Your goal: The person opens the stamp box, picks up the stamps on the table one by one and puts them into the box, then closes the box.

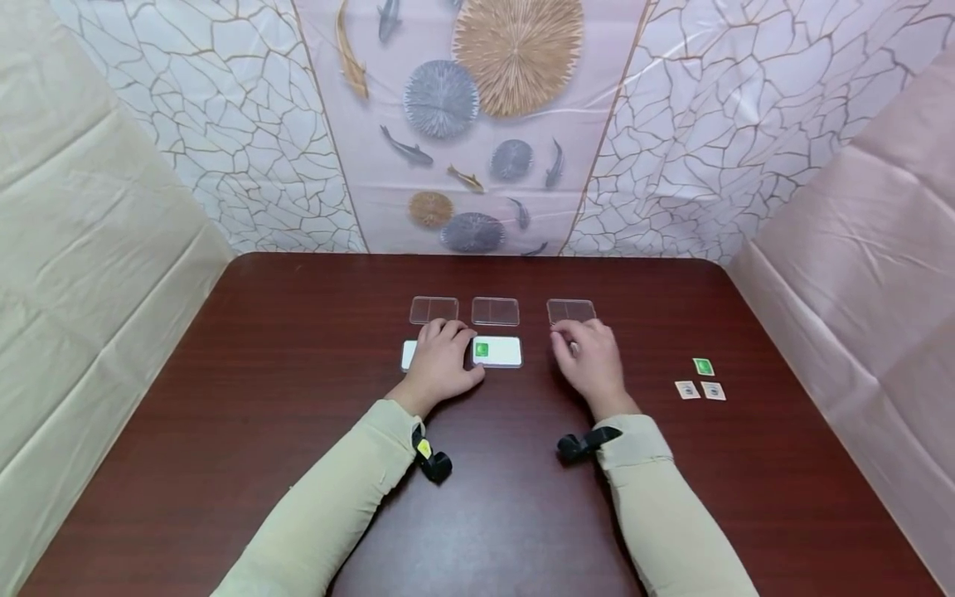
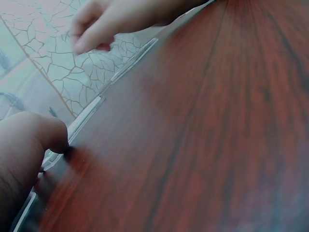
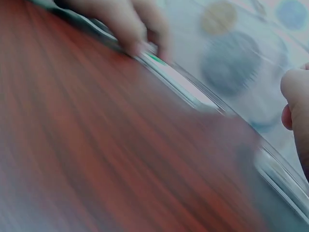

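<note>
My left hand [image 1: 440, 365] lies palm down, with thumb and forefinger on opposite long edges of a flat clear case [image 3: 186, 87] at its left end. This case has a white face [image 1: 506, 351] bearing a green square [image 1: 482, 350]. Under the left hand, another white-faced case [image 1: 407, 355] is mostly hidden. My right hand [image 1: 593, 361] is raised off the table with its fingers bent towards the thumb. It is close to the near edge of an empty clear case [image 1: 570, 310]. Whether a small piece sits between its fingertips is not clear.
Two more clear cases [image 1: 434, 310] [image 1: 495, 311] lie in the back row. A green tile [image 1: 703, 366] and two pale tiles [image 1: 687, 390] [image 1: 713, 390] lie at the right of the brown table [image 1: 224, 414]. Patterned cloth [image 1: 462, 207] hangs behind.
</note>
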Demonstrator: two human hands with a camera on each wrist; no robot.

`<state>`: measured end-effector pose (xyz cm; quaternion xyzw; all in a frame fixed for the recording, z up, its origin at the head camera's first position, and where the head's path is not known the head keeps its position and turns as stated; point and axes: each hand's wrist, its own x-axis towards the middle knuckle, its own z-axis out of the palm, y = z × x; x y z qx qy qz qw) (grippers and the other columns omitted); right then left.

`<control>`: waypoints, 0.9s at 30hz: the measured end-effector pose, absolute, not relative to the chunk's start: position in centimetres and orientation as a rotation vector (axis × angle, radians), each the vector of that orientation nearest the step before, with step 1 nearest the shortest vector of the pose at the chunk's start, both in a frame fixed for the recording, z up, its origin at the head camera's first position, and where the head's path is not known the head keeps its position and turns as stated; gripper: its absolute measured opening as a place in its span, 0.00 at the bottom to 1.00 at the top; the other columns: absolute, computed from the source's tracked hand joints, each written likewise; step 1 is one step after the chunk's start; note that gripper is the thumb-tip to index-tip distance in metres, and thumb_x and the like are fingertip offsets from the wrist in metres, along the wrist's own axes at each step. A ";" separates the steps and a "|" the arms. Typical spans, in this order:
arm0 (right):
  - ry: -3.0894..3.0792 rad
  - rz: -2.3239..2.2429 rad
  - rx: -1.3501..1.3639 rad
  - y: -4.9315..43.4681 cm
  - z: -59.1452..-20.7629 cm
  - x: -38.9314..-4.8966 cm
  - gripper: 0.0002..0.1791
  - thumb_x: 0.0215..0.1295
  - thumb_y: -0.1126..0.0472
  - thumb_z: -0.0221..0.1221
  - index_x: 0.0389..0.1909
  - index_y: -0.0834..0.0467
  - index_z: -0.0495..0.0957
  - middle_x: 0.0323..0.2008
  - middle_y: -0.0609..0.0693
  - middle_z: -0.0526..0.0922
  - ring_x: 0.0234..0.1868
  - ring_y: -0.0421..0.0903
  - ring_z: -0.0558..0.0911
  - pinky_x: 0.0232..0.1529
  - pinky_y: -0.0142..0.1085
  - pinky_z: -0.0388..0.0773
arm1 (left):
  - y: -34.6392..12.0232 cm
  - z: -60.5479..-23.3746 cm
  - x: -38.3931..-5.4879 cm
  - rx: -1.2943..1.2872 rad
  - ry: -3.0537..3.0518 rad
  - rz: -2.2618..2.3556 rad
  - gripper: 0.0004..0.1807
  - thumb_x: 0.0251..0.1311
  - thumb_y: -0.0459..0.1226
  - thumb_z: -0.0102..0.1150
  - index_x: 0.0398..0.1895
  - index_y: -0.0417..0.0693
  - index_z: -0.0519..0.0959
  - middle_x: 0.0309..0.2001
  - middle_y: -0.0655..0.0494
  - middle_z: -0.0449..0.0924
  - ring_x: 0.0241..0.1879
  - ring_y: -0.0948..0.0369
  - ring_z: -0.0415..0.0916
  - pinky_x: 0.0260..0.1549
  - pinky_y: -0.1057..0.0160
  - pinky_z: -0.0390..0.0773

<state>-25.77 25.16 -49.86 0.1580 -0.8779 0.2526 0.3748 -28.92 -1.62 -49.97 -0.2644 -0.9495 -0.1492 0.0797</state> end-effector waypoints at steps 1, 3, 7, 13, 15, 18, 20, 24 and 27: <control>-2.261 0.627 0.379 26.2 -49.9 -25.6 0.05 0.62 0.63 0.65 0.37 0.60 0.85 0.28 0.55 0.86 0.34 0.58 0.76 0.41 0.53 0.70 | -1.6 -50.0 -28.9 -0.794 -2.842 -0.446 0.32 0.56 0.54 0.60 0.62 0.50 0.78 0.60 0.53 0.75 0.63 0.48 0.63 0.68 0.47 0.56; -2.288 0.600 0.319 28.3 -49.9 -25.1 0.06 0.62 0.63 0.64 0.38 0.61 0.84 0.29 0.56 0.86 0.34 0.59 0.76 0.41 0.53 0.70 | -1.7 -50.1 -28.9 -0.798 -2.846 -0.451 0.32 0.56 0.54 0.60 0.62 0.50 0.78 0.60 0.52 0.75 0.63 0.48 0.63 0.68 0.46 0.56; -2.316 0.585 0.198 32.4 -49.8 -24.1 0.07 0.64 0.63 0.63 0.39 0.62 0.84 0.29 0.58 0.85 0.35 0.60 0.75 0.42 0.54 0.68 | -1.8 -50.1 -29.0 -0.794 -2.850 -0.447 0.32 0.56 0.54 0.60 0.62 0.50 0.78 0.60 0.52 0.75 0.63 0.48 0.63 0.68 0.47 0.56; -2.424 0.566 -0.023 38.4 -49.3 -22.0 0.10 0.68 0.63 0.59 0.44 0.63 0.83 0.33 0.61 0.84 0.39 0.62 0.74 0.45 0.56 0.66 | -1.9 -49.8 -29.2 -0.786 -2.845 -0.430 0.32 0.56 0.55 0.60 0.63 0.50 0.78 0.60 0.53 0.74 0.63 0.48 0.63 0.68 0.47 0.57; -2.496 0.569 -0.102 40.2 -49.3 -21.2 0.11 0.69 0.62 0.57 0.47 0.63 0.82 0.36 0.62 0.82 0.41 0.63 0.73 0.46 0.56 0.66 | -1.9 -49.8 -29.2 -0.788 -2.845 -0.437 0.32 0.56 0.55 0.60 0.63 0.50 0.78 0.60 0.53 0.74 0.63 0.48 0.63 0.67 0.46 0.57; -2.578 0.576 -0.186 42.7 -49.4 -20.1 0.14 0.70 0.60 0.56 0.50 0.63 0.82 0.41 0.64 0.80 0.45 0.66 0.72 0.48 0.56 0.65 | -1.8 -49.7 -29.1 -0.789 -2.849 -0.439 0.32 0.57 0.55 0.60 0.63 0.50 0.78 0.61 0.53 0.74 0.63 0.48 0.63 0.67 0.46 0.57; -2.628 0.569 -0.227 43.9 -49.4 -19.5 0.17 0.70 0.58 0.55 0.52 0.63 0.81 0.45 0.67 0.78 0.48 0.68 0.71 0.50 0.58 0.64 | -1.8 -49.7 -29.1 -0.789 -2.848 -0.441 0.33 0.57 0.55 0.60 0.63 0.50 0.78 0.61 0.53 0.74 0.63 0.48 0.63 0.67 0.46 0.57; -2.723 0.545 -0.288 45.0 -49.5 -18.7 0.21 0.71 0.54 0.55 0.55 0.63 0.80 0.51 0.70 0.76 0.52 0.71 0.69 0.53 0.62 0.63 | -1.7 -49.8 -29.1 -0.786 -2.856 -0.438 0.33 0.57 0.55 0.60 0.64 0.51 0.77 0.62 0.53 0.74 0.63 0.48 0.63 0.68 0.46 0.57; -2.764 0.523 -0.297 45.0 -49.4 -18.6 0.21 0.71 0.52 0.55 0.55 0.62 0.81 0.51 0.70 0.75 0.52 0.72 0.69 0.52 0.64 0.62 | -1.7 -50.0 -29.1 -0.782 -2.864 -0.443 0.33 0.57 0.55 0.59 0.64 0.51 0.77 0.62 0.53 0.73 0.64 0.48 0.62 0.68 0.46 0.56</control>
